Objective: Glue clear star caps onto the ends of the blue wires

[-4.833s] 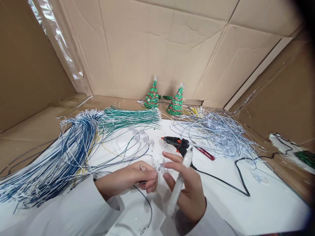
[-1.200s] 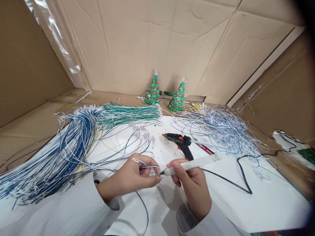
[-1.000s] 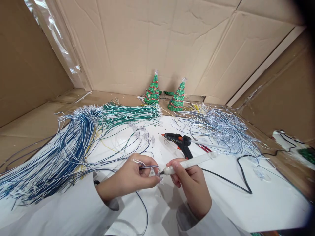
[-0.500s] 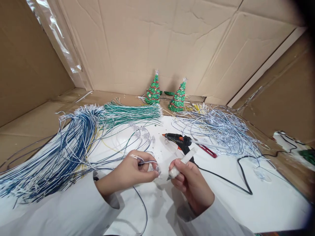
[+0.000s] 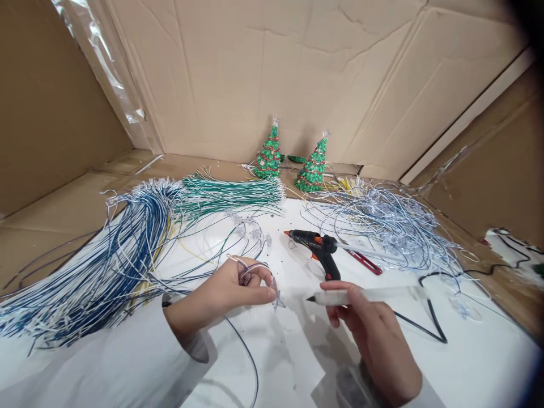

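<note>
Matt creased cardboard walls [image 5: 297, 68], glossy clear plastic star [image 5: 279, 299], translucent plastic pen [image 5: 369, 294], glittery trees [image 5: 268, 154]

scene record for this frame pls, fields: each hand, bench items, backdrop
left hand: pinches clear star on a looped wire
right hand: holds white pen-like tool, dark tip toward the star, apart from it
glue gun: lies on white table, beyond the hands
blue-white wires: left
green wires: far left
pale wire tangle: right
two green trees: upright at the back
backdrop: cardboard wall
</note>
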The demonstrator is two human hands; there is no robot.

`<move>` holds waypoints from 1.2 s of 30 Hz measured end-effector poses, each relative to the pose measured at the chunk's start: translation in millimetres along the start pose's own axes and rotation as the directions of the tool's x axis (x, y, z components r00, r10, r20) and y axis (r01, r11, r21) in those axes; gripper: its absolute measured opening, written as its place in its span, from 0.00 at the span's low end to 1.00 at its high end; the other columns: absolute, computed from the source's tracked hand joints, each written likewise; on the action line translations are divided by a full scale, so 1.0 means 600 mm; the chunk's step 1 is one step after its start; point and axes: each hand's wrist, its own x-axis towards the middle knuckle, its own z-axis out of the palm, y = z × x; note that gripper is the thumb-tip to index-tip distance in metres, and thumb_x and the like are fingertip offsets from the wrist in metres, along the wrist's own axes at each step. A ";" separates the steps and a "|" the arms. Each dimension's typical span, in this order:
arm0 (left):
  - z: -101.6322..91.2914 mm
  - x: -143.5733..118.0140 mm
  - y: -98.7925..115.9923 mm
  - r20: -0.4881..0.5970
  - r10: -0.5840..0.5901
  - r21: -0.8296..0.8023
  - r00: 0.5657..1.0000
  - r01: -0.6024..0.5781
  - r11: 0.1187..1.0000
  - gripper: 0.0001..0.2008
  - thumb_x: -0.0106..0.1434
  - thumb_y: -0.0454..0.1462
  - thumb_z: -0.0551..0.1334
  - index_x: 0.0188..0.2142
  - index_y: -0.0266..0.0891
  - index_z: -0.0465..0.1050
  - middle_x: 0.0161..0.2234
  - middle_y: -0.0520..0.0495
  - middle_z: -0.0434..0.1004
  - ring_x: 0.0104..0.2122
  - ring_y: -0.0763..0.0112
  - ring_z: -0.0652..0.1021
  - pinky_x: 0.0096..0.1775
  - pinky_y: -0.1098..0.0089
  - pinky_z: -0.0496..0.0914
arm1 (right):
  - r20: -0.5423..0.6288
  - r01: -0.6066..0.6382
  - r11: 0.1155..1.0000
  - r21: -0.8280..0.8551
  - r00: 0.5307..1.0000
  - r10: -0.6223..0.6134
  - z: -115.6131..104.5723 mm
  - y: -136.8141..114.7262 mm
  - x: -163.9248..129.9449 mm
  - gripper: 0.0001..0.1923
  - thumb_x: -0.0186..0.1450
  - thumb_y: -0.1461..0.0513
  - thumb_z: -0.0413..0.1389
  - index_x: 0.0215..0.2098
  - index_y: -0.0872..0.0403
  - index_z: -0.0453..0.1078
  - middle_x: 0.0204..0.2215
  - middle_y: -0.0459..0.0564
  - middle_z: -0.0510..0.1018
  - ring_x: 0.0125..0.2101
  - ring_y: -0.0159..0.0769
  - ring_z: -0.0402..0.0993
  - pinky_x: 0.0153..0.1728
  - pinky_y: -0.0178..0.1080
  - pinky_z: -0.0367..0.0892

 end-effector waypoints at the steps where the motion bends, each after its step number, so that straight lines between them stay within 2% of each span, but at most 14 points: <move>1: 0.000 0.000 0.000 0.001 -0.004 0.004 1.000 0.004 1.000 0.13 0.48 0.41 0.68 0.26 0.35 0.69 0.14 0.61 0.50 0.17 0.81 0.52 0.21 0.75 0.47 | -0.013 0.058 0.990 -0.131 0.998 -0.060 -0.005 0.003 -0.004 0.19 0.63 0.51 0.51 0.36 0.57 0.75 0.22 0.51 0.73 0.23 0.34 0.68 0.25 0.35 0.67; 3: -0.001 0.000 0.000 -0.007 -0.001 0.012 1.000 0.002 1.000 0.14 0.48 0.42 0.68 0.26 0.35 0.69 0.14 0.60 0.50 0.17 0.81 0.52 0.21 0.75 0.47 | 0.019 0.212 0.908 -0.361 0.975 -0.221 -0.011 0.009 -0.011 0.12 0.62 0.56 0.54 0.37 0.55 0.75 0.28 0.52 0.77 0.28 0.37 0.72 0.29 0.37 0.70; 5: -0.001 0.000 0.000 -0.028 0.013 0.011 1.000 -0.013 1.000 0.14 0.48 0.42 0.68 0.26 0.35 0.68 0.14 0.60 0.49 0.17 0.80 0.52 0.22 0.75 0.49 | 0.141 0.381 0.786 -0.487 0.922 -0.360 -0.015 0.015 -0.017 0.08 0.61 0.61 0.56 0.38 0.53 0.74 0.33 0.53 0.77 0.33 0.39 0.74 0.34 0.38 0.71; 9: -0.002 0.001 -0.002 -0.074 0.031 0.006 0.997 -0.030 1.000 0.13 0.49 0.42 0.68 0.26 0.36 0.68 0.15 0.60 0.49 0.18 0.80 0.53 0.24 0.75 0.50 | 0.416 0.626 0.561 -0.542 0.780 -0.468 -0.016 0.027 -0.028 0.12 0.62 0.68 0.52 0.43 0.54 0.72 0.38 0.55 0.75 0.37 0.37 0.73 0.36 0.36 0.71; 12: -0.004 0.003 -0.004 -0.062 0.030 0.009 0.998 -0.030 1.000 0.14 0.50 0.42 0.68 0.26 0.36 0.67 0.15 0.59 0.49 0.19 0.79 0.55 0.24 0.74 0.50 | 0.509 0.736 0.375 -0.564 0.667 -0.544 -0.012 0.030 -0.035 0.14 0.63 0.68 0.51 0.46 0.55 0.70 0.37 0.55 0.76 0.38 0.38 0.72 0.35 0.39 0.71; 14: -0.005 0.004 -0.006 -0.048 0.027 0.009 0.998 -0.027 1.000 0.14 0.50 0.43 0.68 0.26 0.36 0.67 0.15 0.59 0.49 0.20 0.78 0.56 0.24 0.75 0.50 | 0.531 0.757 0.271 -0.594 0.622 -0.575 -0.008 0.030 -0.040 0.13 0.62 0.68 0.52 0.45 0.55 0.70 0.35 0.54 0.77 0.36 0.39 0.72 0.34 0.40 0.71; 16: -0.005 0.005 -0.008 -0.043 0.016 0.008 0.999 -0.016 1.000 0.14 0.50 0.43 0.68 0.26 0.35 0.68 0.15 0.59 0.50 0.20 0.78 0.57 0.24 0.75 0.50 | 0.527 0.745 0.220 -0.630 0.618 -0.583 -0.002 0.028 -0.046 0.13 0.60 0.68 0.55 0.44 0.56 0.70 0.34 0.54 0.78 0.35 0.40 0.72 0.32 0.40 0.70; 23: -0.004 0.008 -0.004 -0.080 0.008 0.009 0.997 -0.008 1.000 0.16 0.46 0.43 0.70 0.24 0.35 0.67 0.14 0.60 0.49 0.19 0.78 0.57 0.24 0.75 0.52 | 0.527 0.723 0.160 -0.672 0.618 -0.583 0.008 0.033 -0.055 0.12 0.58 0.67 0.56 0.41 0.59 0.72 0.35 0.56 0.78 0.31 0.42 0.71 0.28 0.43 0.68; 30: 0.001 0.006 0.003 -0.094 -0.007 0.013 0.996 0.008 1.000 0.18 0.44 0.45 0.70 0.23 0.35 0.66 0.14 0.60 0.49 0.20 0.77 0.60 0.25 0.75 0.54 | 0.532 0.719 0.205 -0.664 0.647 -0.547 0.011 0.026 -0.053 0.13 0.59 0.70 0.51 0.40 0.58 0.72 0.32 0.56 0.77 0.27 0.38 0.72 0.26 0.39 0.69; 36: -0.002 0.003 0.004 -0.058 -0.005 0.054 0.998 0.008 0.999 0.16 0.47 0.44 0.69 0.25 0.35 0.67 0.16 0.59 0.52 0.20 0.78 0.58 0.25 0.75 0.53 | 0.568 0.716 0.201 -0.668 0.666 -0.484 0.008 0.020 -0.050 0.14 0.59 0.71 0.48 0.37 0.57 0.73 0.28 0.54 0.77 0.25 0.36 0.74 0.25 0.36 0.71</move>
